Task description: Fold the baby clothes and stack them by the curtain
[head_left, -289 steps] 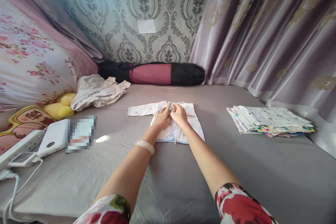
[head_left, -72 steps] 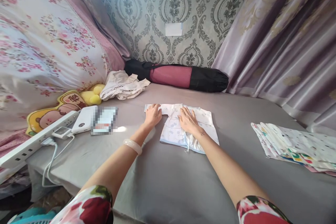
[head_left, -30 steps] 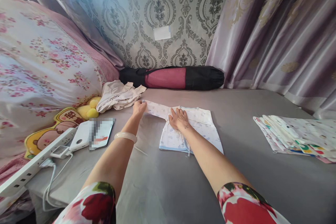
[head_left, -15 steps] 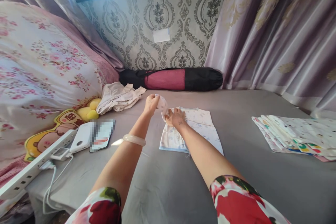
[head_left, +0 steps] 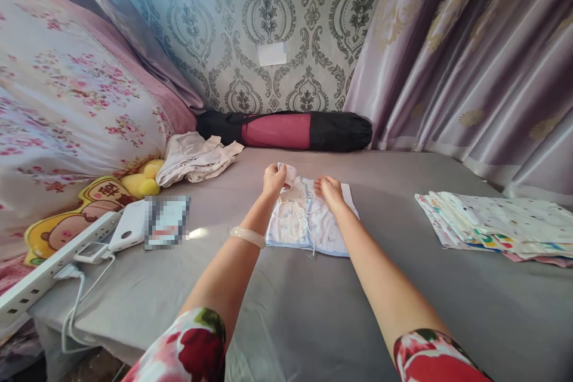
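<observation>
Head view: my left hand point(head_left: 274, 178) pinches the turned-in sleeve of a white printed baby shirt point(head_left: 308, 225), fingers closed on the cloth at the shirt's far left corner. My right hand point(head_left: 330, 189) rests on the far right corner, fingers curled down onto the fabric; I cannot tell whether they grip it or only press. The baby shirt lies flat on the grey bed sheet point(head_left: 313, 310), straight ahead of me between my two forearms, its blue-trimmed hem nearest me and a thin tie string trailing off that edge. A pale bangle point(head_left: 248, 236) sits on my left wrist.

Well apart to the right, a stack of folded printed cloths point(head_left: 492, 221) lies on the same sheet. Against the patterned wall, a black and pink mat bag point(head_left: 286, 130) lies lengthwise. To the left sits a crumpled beige garment point(head_left: 197, 158), beside a yellow plush toy point(head_left: 138, 179). Nearer me on that side are a white power bank point(head_left: 128, 233), a phone point(head_left: 165, 221) just beside it, and a white power strip point(head_left: 45, 274) at the sheet's edge, under a floral quilt point(head_left: 67, 101).
</observation>
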### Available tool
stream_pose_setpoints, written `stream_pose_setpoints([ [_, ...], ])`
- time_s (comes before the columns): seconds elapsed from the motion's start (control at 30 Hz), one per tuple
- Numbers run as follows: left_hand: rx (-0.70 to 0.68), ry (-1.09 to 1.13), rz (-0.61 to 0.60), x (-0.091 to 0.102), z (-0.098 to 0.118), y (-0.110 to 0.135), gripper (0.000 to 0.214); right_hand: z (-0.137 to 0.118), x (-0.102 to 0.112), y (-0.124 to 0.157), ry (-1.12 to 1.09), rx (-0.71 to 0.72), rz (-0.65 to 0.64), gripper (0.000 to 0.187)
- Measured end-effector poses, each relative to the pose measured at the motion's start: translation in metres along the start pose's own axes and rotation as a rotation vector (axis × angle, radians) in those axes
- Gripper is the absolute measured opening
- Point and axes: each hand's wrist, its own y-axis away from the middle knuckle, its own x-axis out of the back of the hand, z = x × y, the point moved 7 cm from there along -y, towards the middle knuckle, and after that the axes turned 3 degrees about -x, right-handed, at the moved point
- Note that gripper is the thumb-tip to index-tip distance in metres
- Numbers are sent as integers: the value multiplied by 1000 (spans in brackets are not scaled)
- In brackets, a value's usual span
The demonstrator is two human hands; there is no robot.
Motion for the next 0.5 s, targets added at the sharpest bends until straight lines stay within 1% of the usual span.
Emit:
stream_pose_setpoints([
  [0.07,6,6,2,-10,-7,4,28,14,13,2,-136,-79,35,30],
  [0.13,19,17,-1,-21,-14,8,28,24,20,6,-242,-134,51,23],
  [0.27,45,0,16,-39,-24,19,25,35,20,10,-359,-173,45,19],
  [0.37,24,-43,-5,-51,-25,28,28,37,17,10,-392,-154,36,20],
  [0.43,-42,-77,-64,-61,-22,33,35,38,17,9,-362,-136,38,24],
  [0.5,-126,-112,-119,-67,-19,38,41,39,19,7,-265,-112,53,30],
])
